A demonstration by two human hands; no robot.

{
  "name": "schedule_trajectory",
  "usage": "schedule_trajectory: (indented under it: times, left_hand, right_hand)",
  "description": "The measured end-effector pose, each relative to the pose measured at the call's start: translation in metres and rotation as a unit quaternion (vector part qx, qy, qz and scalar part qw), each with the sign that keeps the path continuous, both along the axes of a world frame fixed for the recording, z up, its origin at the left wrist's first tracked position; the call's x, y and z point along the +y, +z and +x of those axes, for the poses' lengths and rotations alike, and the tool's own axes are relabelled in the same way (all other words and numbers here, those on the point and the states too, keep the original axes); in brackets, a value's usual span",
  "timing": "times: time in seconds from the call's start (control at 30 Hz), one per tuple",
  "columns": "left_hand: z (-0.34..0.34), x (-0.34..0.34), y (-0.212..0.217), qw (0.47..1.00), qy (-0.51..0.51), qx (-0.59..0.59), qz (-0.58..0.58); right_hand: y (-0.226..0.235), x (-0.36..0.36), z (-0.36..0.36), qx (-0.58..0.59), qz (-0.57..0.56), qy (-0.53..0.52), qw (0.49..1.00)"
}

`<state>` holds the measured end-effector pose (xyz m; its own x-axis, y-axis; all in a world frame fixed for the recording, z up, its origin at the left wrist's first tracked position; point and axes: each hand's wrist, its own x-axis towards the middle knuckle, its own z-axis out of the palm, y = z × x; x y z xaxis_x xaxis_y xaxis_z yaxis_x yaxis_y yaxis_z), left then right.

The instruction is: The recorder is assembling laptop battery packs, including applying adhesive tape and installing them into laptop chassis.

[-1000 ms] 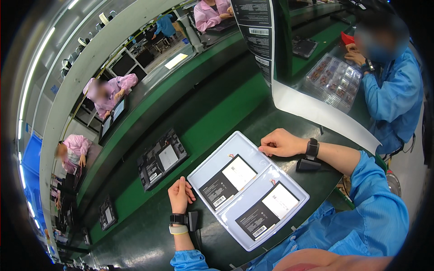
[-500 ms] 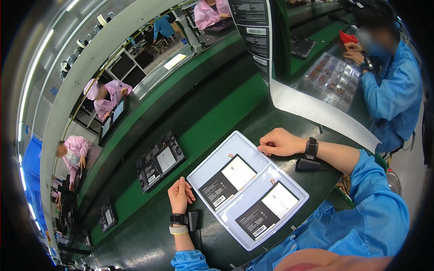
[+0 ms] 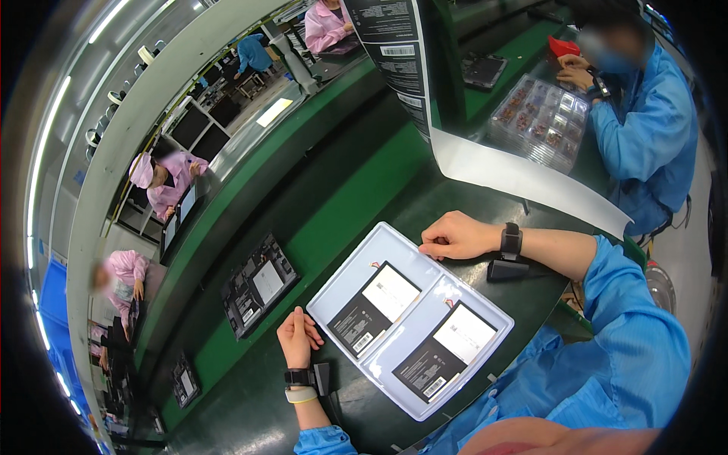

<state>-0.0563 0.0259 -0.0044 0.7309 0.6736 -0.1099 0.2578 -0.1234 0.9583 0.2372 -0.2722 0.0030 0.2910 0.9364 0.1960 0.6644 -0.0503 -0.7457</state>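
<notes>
A pale, shallow two-part tray (image 3: 356,262) lies on the dark green bench before me. Each compartment holds one flat battery pack, half black and half white, with a short coloured lead: the upper battery (image 3: 374,307) and the lower battery (image 3: 446,350). My left hand (image 3: 299,337) rests beside the tray's left corner, its fingers loosely bent and nothing in them. At the tray's upper right edge is my right hand (image 3: 459,236), fingers curled in with the fingertips against the rim; nothing shows in its grasp. Both wrists wear black bands.
Beyond the tray, a green conveyor line carries an opened laptop base (image 3: 260,284) and a smaller one (image 3: 184,381). A long label sheet (image 3: 523,182) curls down at the right. Behind it are stacked clear parts trays (image 3: 540,125) and a co-worker in blue (image 3: 644,144).
The whole view has shifted and turned slightly. Both hands remain at the same places beside the tray, and the batteries have not moved in it.
</notes>
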Motion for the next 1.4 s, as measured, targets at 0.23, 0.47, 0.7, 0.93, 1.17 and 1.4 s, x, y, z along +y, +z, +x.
schedule_trajectory:
  times: [0.23,0.47,0.7,0.93,1.17,1.4]
  left_hand:
    - [0.000,0.000,-0.001,1.000,-0.001,-0.003,0.006]
    - [0.000,0.001,-0.002,1.000,-0.002,-0.003,0.005]
    - [0.000,0.000,-0.001,1.000,0.001,0.000,0.012]
    - [0.001,0.000,-0.002,1.000,0.003,0.000,0.013]
    - [0.001,-0.001,0.000,1.000,0.002,0.000,0.007]
    - [0.001,0.000,0.000,1.000,0.002,0.004,0.013]
  right_hand:
    - [0.001,0.000,0.000,0.001,-0.006,-0.001,1.000]
    - [0.002,0.000,0.000,-0.003,-0.003,0.002,1.000]
    - [0.000,0.001,0.001,-0.006,0.006,0.004,1.000]
    - [0.000,0.000,-0.001,0.129,0.066,-0.052,0.988]
    - [0.019,-0.001,0.038,-0.076,0.299,-0.395,0.865]
    - [-0.005,-0.007,0.079,-0.104,0.236,-0.382,0.887]
